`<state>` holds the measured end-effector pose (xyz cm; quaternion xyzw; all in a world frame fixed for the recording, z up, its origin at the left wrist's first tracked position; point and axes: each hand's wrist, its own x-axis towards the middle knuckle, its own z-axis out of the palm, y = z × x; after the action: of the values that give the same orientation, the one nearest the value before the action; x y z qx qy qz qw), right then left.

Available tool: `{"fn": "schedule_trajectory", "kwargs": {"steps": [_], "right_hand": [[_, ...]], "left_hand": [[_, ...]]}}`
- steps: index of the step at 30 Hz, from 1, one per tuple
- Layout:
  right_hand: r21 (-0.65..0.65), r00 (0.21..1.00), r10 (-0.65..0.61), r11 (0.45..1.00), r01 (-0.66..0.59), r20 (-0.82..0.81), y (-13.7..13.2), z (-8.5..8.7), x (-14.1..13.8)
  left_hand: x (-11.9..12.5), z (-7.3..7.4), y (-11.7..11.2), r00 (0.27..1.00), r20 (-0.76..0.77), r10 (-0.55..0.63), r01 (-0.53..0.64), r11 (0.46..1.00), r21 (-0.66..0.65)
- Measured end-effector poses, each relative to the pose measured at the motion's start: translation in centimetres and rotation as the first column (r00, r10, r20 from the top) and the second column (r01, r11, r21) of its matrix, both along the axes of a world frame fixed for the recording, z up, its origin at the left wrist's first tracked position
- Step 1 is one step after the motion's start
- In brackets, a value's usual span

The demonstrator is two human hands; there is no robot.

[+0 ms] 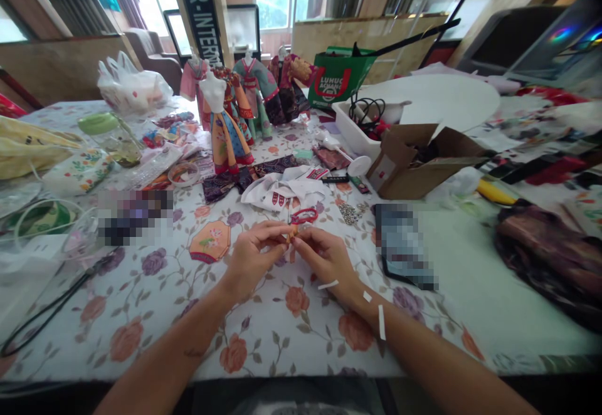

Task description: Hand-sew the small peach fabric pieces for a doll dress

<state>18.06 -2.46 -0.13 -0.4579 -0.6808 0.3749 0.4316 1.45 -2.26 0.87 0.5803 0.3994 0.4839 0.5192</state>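
My left hand [254,253] and my right hand [324,258] meet over the floral tablecloth [141,315], fingertips pinched together on a small orange-and-white piece [292,234] that is too small to name. Thin white strips lie stuck on my right hand and wrist [380,321]. Just beyond my fingers lie red-handled scissors [304,215] and a white garment with red trim [282,190]. A doll mannequin in an orange and blue dress [224,128] stands farther back.
Several dressed dolls [256,89] stand at the back by a green bag [336,76]. An open cardboard box [414,158] and a white tray of cables [357,130] sit right. A plastic bag [132,86], jar [110,136] and clear containers [42,233] crowd the left.
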Motion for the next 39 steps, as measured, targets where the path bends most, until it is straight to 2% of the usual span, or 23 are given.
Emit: {"fn": "schedule_trajectory", "kwargs": {"steps": [12, 15, 20, 25, 28, 32, 39], "right_hand": [[-0.049, 0.992, 0.074, 0.996, -0.08, -0.102, 0.26, -0.11, 0.04], [-0.035, 0.995, 0.075, 0.996, -0.078, -0.061, 0.19, 0.04, 0.07], [0.063, 0.994, 0.05, 0.996, -0.056, 0.092, 0.2, 0.04, -0.14], [0.166, 0.981, 0.021, 0.985, -0.054, 0.194, 0.26, -0.51, -0.21], [0.212, 0.978, 0.004, 0.976, -0.049, 0.208, 0.29, -0.71, -0.16], [0.178, 0.98, 0.042, 0.981, -0.078, 0.196, 0.27, -0.62, -0.15], [0.093, 0.976, 0.127, 0.985, -0.145, 0.177, 0.2, -0.26, -0.23]], "left_hand": [[0.15, 0.09, -0.13, 1.0, 0.004, 0.004, -0.004, 1.0, -0.001], [0.19, 0.08, -0.17, 1.0, 0.026, -0.002, 0.003, 0.998, -0.063], [0.17, -0.06, 0.2, 0.985, 0.114, 0.13, -0.111, 0.982, -0.156], [-0.08, -0.25, 0.3, 1.0, 0.001, 0.012, -0.011, 0.979, -0.202], [-0.16, -0.36, 0.18, 1.0, -0.021, -0.002, -0.003, 0.974, -0.226], [-0.2, -0.39, 0.14, 1.0, -0.005, -0.013, 0.012, 0.981, -0.193], [-0.38, -0.47, 0.25, 0.993, -0.118, 0.025, -0.029, 0.999, -0.026]]}}
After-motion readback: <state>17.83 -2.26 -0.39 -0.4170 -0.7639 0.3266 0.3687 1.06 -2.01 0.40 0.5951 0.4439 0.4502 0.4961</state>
